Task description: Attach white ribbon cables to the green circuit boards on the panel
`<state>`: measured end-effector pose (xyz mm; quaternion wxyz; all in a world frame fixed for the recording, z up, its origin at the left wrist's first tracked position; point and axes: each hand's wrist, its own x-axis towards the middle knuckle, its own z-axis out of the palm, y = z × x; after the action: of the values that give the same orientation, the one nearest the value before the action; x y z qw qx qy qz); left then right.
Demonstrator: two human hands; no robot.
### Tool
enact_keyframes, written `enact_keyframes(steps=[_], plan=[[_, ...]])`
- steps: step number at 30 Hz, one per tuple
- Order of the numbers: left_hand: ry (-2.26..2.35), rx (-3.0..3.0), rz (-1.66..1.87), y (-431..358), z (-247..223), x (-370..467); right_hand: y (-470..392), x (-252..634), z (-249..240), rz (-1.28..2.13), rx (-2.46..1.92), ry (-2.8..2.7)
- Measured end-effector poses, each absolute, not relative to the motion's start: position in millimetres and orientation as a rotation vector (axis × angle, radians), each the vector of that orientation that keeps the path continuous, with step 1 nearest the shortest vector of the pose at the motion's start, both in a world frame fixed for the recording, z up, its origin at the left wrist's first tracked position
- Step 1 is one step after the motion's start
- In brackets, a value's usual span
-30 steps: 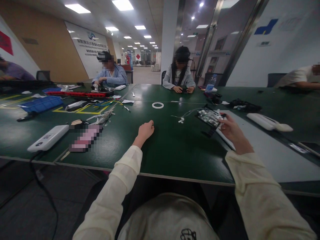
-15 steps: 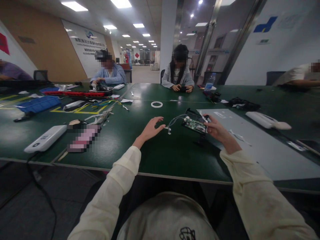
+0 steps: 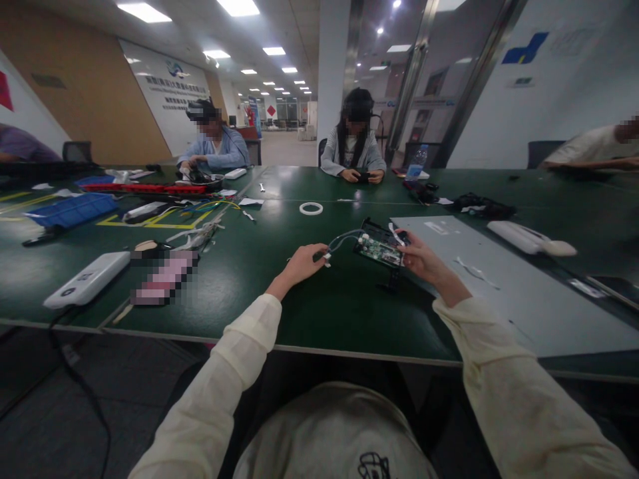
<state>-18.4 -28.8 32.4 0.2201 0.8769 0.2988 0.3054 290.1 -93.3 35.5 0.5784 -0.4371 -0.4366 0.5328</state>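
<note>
My right hand grips the right side of a black-framed circuit board, tilted above the green table. A white strip shows near the thumb and fingers of that hand. From the board's left side a grey-blue cable curves over to my left hand. Thumb and fingers of my left hand are pinched on the cable's end, by a small white connector. Part of the board is hidden behind my right fingers.
A white ring lies beyond my hands. To the right is a grey mat with a loose cable. At left are a white power bank, a pink phone-like object and a blue tray. Two people sit across the table.
My left hand was open beside the cable; its fingers have closed on the cable's end. The board in my right hand has shifted slightly left.
</note>
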Motion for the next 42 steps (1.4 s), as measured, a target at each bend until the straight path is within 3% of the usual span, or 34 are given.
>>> enact_keyframes(steps=[5, 11, 21, 33, 42], plan=[[0.657, 2.044, 0.909, -23, 30, -15, -94, 288, 36, 1.232, -1.021, -1.013], [0.45, 1.711, 0.744, -26, 32, -10, -88, 282, 32, 1.254, -1.036, -0.961], [0.526, 1.749, 0.958, -22, 39, -20, -85, 281, 28, 1.219, -1.02, -0.928], [1.091, 2.123, 1.208, -26, 28, 3, -85, 271, 28, 1.229, -0.976, -0.911], [0.802, 1.687, 1.115, -8, 31, -6, -88, 268, 32, 1.22, -1.021, -0.995]])
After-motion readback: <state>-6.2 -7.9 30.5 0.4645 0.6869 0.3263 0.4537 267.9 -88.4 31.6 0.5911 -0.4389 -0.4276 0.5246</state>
